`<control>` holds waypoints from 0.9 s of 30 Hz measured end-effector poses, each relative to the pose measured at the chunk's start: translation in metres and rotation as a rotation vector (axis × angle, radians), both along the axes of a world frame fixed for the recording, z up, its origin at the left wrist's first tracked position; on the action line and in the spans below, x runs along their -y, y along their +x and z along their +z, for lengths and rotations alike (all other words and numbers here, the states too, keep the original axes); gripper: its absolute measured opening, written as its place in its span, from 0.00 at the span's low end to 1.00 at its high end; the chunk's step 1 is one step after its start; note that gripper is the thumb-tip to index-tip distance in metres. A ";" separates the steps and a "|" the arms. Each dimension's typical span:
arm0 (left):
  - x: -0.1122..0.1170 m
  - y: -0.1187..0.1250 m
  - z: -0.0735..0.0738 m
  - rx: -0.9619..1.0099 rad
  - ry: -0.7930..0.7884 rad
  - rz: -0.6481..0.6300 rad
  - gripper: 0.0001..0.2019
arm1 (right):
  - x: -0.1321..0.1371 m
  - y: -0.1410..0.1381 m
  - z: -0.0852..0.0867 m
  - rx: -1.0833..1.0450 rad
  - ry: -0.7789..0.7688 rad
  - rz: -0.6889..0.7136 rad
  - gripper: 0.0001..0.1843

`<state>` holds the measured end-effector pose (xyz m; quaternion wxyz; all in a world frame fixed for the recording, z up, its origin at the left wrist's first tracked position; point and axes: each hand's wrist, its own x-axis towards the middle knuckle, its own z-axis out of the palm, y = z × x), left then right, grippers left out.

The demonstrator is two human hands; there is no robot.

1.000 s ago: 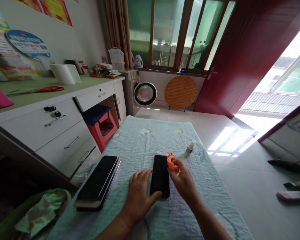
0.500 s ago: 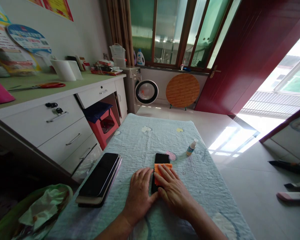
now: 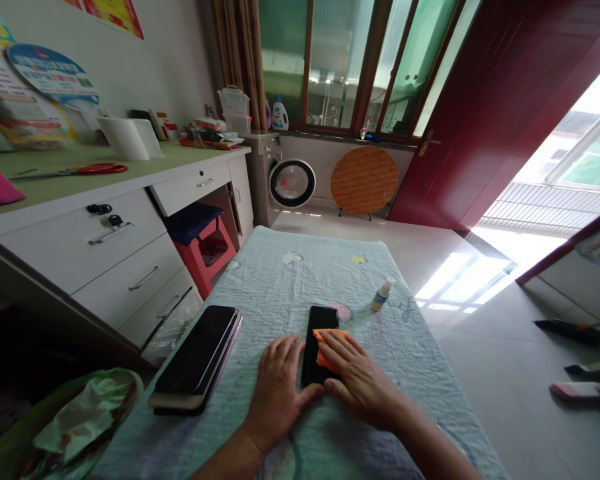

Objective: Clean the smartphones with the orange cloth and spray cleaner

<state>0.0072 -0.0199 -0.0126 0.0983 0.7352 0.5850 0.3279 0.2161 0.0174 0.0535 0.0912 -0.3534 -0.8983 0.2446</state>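
A black phone (image 3: 319,331) lies screen-up on the pale blue cloth-covered table (image 3: 300,273). My right hand (image 3: 354,377) lies flat on an orange wiping cloth (image 3: 325,347), pressing it onto the phone's screen with fingers stretched out. My left hand (image 3: 279,391) rests flat on the table just left of the phone, its thumb against the phone's near end. A small white spray bottle (image 3: 383,295) stands to the right beyond the phone.
A stack of dark tablets or phones (image 3: 197,357) lies at the table's left. A green bag with crumpled paper (image 3: 75,420) sits lower left. White drawers (image 3: 105,260), a red stool (image 3: 205,247) and a washing machine (image 3: 285,181) stand to the left and behind.
A second ago my right hand held the orange cloth pinched above the phone's right edge. It has since come down flat onto the screen and slid the cloth slightly rightward. My left hand stayed put.
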 end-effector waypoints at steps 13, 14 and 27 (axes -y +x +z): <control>0.000 0.000 0.001 -0.029 0.023 -0.004 0.33 | -0.060 -0.033 -0.012 0.049 0.087 -0.050 0.34; 0.000 0.000 -0.001 -0.019 0.051 -0.003 0.34 | -0.057 -0.035 -0.010 0.042 0.074 -0.030 0.33; 0.002 0.002 -0.003 -0.035 0.138 0.016 0.42 | 0.018 -0.014 0.020 -0.099 -0.166 0.196 0.29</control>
